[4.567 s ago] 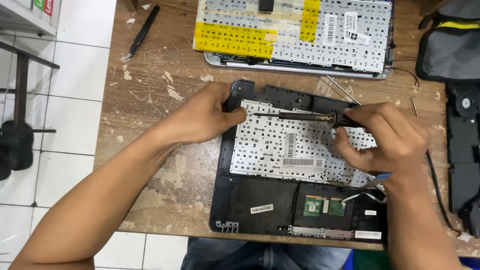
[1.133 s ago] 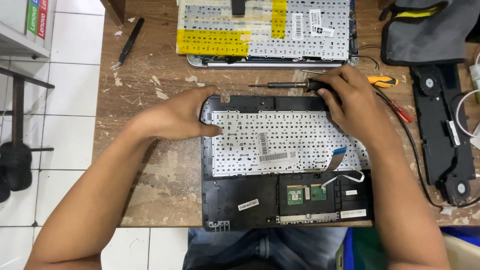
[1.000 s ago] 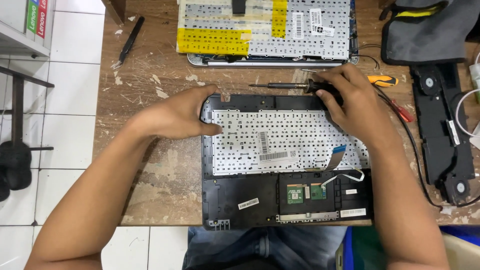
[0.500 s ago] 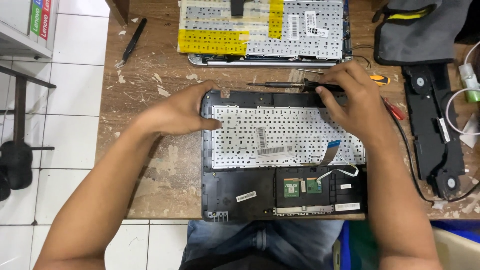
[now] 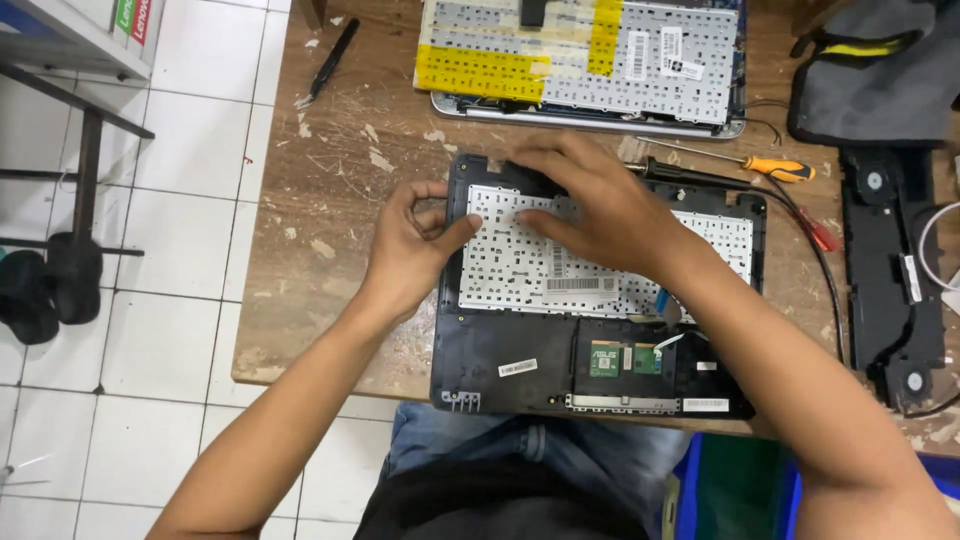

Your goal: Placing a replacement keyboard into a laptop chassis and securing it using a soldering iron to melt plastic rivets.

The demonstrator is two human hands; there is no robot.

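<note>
Presently, a black laptop palmrest shell (image 5: pixel 500 365), turned underside up, is pressed by both hands on the scratched wooden table (image 5: pixel 320 250).

The left hand (image 5: pixel 415 245) is curled against the shell's left edge, thumb on the white keyboard backplate (image 5: pixel 520 270). The right hand (image 5: pixel 590 205) is laid open and flat on the backplate's upper part, gripping nothing. A black screwdriver (image 5: pixel 690 175) lies just behind the shell.

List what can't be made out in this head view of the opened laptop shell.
- Upper-left of the white keyboard back: covered by the right hand.
- Black screwdriver: its tip is hidden behind the right hand.
- Left hand: whether its fingertips grip the black laptop shell is unclear.
- Second keyboard: cut off by the top edge.
</note>
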